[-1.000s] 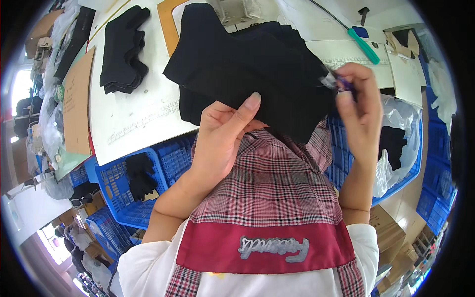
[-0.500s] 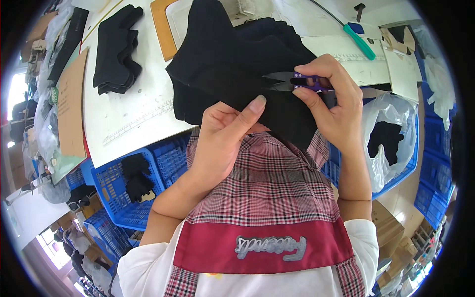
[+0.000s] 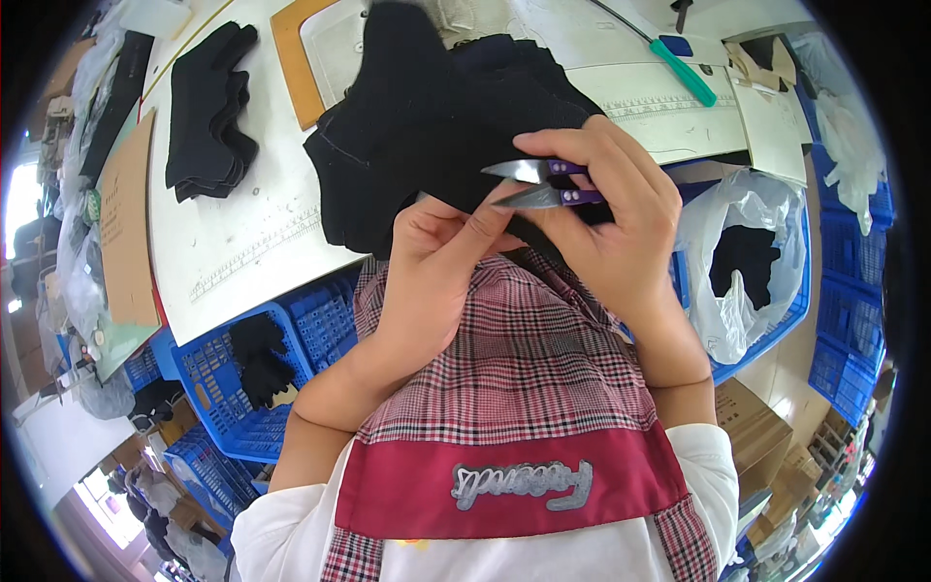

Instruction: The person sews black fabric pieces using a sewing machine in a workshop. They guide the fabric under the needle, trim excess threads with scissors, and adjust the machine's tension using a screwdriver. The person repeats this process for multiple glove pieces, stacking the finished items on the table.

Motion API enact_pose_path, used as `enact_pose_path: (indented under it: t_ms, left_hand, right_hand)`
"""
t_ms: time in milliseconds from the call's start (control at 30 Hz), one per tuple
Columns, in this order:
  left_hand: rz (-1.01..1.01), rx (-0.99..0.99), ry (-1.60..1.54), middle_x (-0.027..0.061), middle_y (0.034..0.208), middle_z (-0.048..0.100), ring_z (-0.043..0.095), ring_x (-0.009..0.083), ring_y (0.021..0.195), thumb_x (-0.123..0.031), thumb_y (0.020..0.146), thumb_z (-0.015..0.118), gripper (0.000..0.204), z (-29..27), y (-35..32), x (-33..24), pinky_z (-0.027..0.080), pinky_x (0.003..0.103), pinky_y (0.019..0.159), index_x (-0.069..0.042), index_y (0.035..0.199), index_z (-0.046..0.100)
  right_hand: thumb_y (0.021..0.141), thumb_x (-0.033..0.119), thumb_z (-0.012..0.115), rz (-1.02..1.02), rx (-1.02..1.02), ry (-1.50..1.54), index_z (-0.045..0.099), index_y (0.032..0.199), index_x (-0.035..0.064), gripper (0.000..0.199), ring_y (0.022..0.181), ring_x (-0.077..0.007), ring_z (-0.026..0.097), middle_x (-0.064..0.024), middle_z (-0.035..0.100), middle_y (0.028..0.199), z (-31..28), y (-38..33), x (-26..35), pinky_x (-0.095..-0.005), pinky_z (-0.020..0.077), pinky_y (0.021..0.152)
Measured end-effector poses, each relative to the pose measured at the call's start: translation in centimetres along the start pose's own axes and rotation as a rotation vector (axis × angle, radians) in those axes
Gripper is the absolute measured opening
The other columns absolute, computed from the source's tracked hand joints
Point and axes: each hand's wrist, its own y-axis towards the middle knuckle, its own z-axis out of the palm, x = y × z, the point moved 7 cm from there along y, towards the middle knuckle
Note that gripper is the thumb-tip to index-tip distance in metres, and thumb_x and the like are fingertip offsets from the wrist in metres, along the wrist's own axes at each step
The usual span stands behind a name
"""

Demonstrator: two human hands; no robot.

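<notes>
One pair of small thread snips [image 3: 543, 184] with purple handles sat in the right hand [image 3: 621, 233], its grip clamped on them, the two steel blades standing a little apart and pointing toward the person's left. One piece of black fabric [image 3: 436, 126] lay bunched at the near edge of the white worktop [image 3: 242, 242]. The left hand [image 3: 436, 272] met it from below, its grip closed on the cloth's lower edge, the thumb raised until it all but touched the lower blade. Both hands were close together, just above the person's red-and-white plaid apron [image 3: 524, 369].

Elsewhere there was one stack of black cut pieces [image 3: 208, 107] on the far left of the worktop, one tan pattern frame [image 3: 291, 58] beside it, and one green-handled tool [image 3: 684, 70] toward the right. Blue plastic crates stood under and beside the worktop — the nearest on the left [image 3: 233, 388] held a few dark pieces. One clear plastic bag [image 3: 742, 252] with black cloth inside hung at the right.

Against the frame half a second before, the snips had come lower and nearer to the left thumb, and the fabric had been drawn slightly closer to the person — the stack and tools lay where they were.
</notes>
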Motion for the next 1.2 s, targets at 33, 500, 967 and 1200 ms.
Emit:
enact_pose_path:
  t_ms: [33, 500, 967, 1200]
  left_hand:
    - [0.004, -0.020, 0.027, 0.0090, 0.095, 0.071, 0.068, 0.0146, 0.082, -0.010, 0.095, 0.062, 0.012, 0.2, 0.1, 0.0, 0.056, 0.029, 0.072, -0.001, 0.090, 0.068]
    - [0.036, 0.033, -0.099, 0.0081, 0.098, 0.071, 0.069, 0.0150, 0.086, -0.015, 0.096, 0.061, 0.018, 0.6, 0.7, -0.6, 0.058, 0.028, 0.076, 0.000, 0.092, 0.070]
    - [0.315, 0.054, 0.162, 0.0087, 0.101, 0.069, 0.065, 0.0117, 0.086, -0.007, 0.095, 0.061, 0.009, 0.9, -0.3, -0.7, 0.050, 0.024, 0.080, 0.000, 0.099, 0.065]
    - [0.137, -0.020, 0.204, 0.0107, 0.102, 0.070, 0.067, 0.0137, 0.087, -0.013, 0.096, 0.061, 0.014, 0.2, 0.5, -0.2, 0.055, 0.027, 0.078, -0.001, 0.095, 0.068]
  right_hand:
    - [0.065, -0.002, 0.072, -0.039, -0.030, -0.002, 0.065, 0.092, 0.0034, 0.027, 0.066, -0.0253, 0.062, -0.0087, 0.061, 0.077, 0.2, 0.1, -0.3, -0.0305, 0.0497, 0.059]
    - [0.097, 0.022, 0.059, 0.484, -0.318, 0.717, 0.058, 0.081, 0.0010, 0.027, 0.062, -0.0064, 0.033, 0.0030, 0.043, 0.068, -6.0, -2.9, -9.2, -0.0235, 0.0247, 0.058]
    - [0.063, 0.009, 0.073, -0.231, -0.198, -0.383, 0.065, 0.089, 0.0009, 0.028, 0.059, -0.0186, 0.055, -0.0033, 0.051, 0.070, -1.1, -1.2, 1.5, -0.0292, 0.0440, 0.051]
    - [0.071, 0.006, 0.072, 0.116, -0.077, -0.053, 0.066, 0.089, 0.0016, 0.020, 0.059, -0.0124, 0.053, -0.0002, 0.056, 0.069, -1.3, -0.7, -1.7, -0.0251, 0.0409, 0.050]
